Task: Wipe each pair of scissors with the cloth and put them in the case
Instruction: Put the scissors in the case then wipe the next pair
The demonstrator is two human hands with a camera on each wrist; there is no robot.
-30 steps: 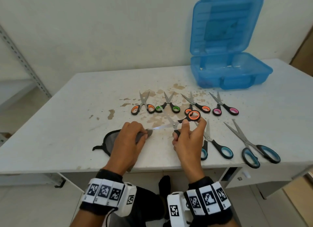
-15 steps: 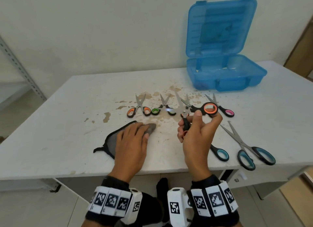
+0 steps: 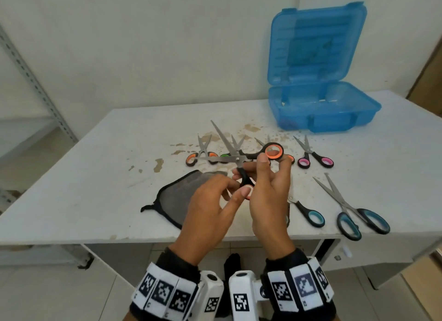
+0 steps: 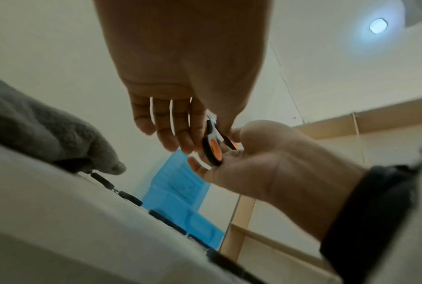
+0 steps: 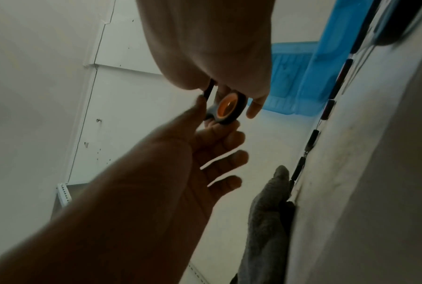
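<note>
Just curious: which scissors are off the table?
The big orange-handled scissors, blades open, held up by the right hand; the others lie on the table.

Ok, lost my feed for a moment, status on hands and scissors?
Right hand holds orange-handled scissors, blades open, above table. Left hand pinches lower handle loop. Cloth on table. Case open, path clear.

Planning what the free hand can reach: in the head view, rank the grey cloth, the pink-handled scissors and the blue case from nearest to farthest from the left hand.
1. Grey cloth: on the table directly under and beside the left hand.
2. Pink-handled scissors: to the right, in the far row beyond the right hand.
3. Blue case: open, at the table's far right.
</note>
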